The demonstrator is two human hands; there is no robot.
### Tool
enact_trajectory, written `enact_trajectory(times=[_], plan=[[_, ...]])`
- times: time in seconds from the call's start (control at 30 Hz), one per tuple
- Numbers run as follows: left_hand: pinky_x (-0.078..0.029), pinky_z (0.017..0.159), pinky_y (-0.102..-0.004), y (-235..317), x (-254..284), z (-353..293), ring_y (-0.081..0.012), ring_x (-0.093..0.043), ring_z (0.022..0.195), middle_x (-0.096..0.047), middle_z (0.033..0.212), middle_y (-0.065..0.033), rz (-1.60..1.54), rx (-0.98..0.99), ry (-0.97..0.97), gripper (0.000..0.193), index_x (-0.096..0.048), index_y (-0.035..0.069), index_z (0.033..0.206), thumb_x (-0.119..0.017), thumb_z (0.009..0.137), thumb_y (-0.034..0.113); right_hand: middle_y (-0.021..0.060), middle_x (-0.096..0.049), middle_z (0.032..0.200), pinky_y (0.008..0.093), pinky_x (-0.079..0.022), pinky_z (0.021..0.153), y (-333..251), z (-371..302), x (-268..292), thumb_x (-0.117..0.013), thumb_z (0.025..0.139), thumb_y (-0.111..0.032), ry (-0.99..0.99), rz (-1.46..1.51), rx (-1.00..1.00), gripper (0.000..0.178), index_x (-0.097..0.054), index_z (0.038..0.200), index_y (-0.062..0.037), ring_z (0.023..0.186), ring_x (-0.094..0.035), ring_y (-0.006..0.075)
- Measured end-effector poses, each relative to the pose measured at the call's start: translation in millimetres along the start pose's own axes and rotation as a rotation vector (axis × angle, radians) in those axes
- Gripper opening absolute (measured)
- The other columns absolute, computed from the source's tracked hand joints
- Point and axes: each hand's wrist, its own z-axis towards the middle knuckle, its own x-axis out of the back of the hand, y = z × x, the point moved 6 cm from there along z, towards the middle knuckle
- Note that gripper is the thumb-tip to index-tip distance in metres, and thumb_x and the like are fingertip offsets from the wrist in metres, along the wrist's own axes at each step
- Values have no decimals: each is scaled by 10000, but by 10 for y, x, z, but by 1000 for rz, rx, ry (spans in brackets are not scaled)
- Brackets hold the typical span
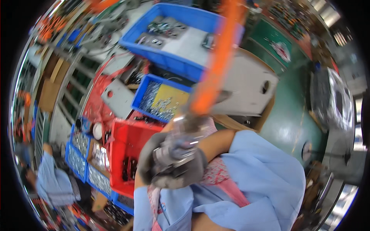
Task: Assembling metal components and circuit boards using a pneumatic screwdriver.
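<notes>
While the head view is tilting steeply, two gloved hands are meeting close under the camera. The left hand (pixel 148 163), in a grey glove, is curling around a small metal part (pixel 173 156) and clenching it from the left. The right hand (pixel 192 127) is closing on the lower end of an orange tool (pixel 216 57), which is rising as a blurred streak towards the top of the picture; the metal part is sitting at the tool's base, between both hands. Light blue sleeves (pixel 262 169) are filling the lower right. Just left of the hands a red crate (pixel 121 142) is standing, with a small blue bin (pixel 162 98) of silvery fasteners beyond it and a large blue tray (pixel 173 32) farther up. Another person (pixel 54 179) in blue is crouching at the far left.
</notes>
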Motion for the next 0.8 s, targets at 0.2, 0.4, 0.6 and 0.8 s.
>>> enact_trajectory(times=[0.2, 0.4, 0.6, 0.8], plan=[[-472, 805, -277, -793, 555, -143, -140, -617, 932, -619, 1088, -122, 84, -528, 278, 499, -520, 12, 1246, -671, 793, 158, 113, -647, 841, 266, -521, 589, 352, -200, 428, -590, 747, 110, 178, -1, -187, 277, -537, 1002, 15, 668, -613, 121], [-484, 802, -252, -1055, 1879, -868, -127, -623, 873, -673, 970, -73, 270, -5, 565, 336, -651, 27, 1122, -631, 860, 236, 159, -626, 865, 292, -503, 542, 402, -12, 862, -539, 826, 49, 401, -25, -283, 231, -482, 1043, -8, 638, -603, 164], [-502, 835, -285, -1101, 3593, -1918, -174, -655, 927, -690, 1022, -120, 670, -21, 1328, 291, -654, 29, 1104, -630, 848, 165, 126, -630, 817, 270, -493, 569, 685, 26, 1230, -559, 825, 36, 505, -157, -439, 153, -525, 967, -9, 636, -597, 146], [-479, 891, -408, -1400, 4580, -2420, -393, -584, 1056, -600, 1136, -220, 848, 784, 1298, 504, -608, -4, 1118, -548, 780, 364, 121, -615, 769, 249, -472, 506, 759, -16, 1544, -558, 815, 44, 629, -240, -506, 144, -535, 952, 5, 602, -589, 131]])
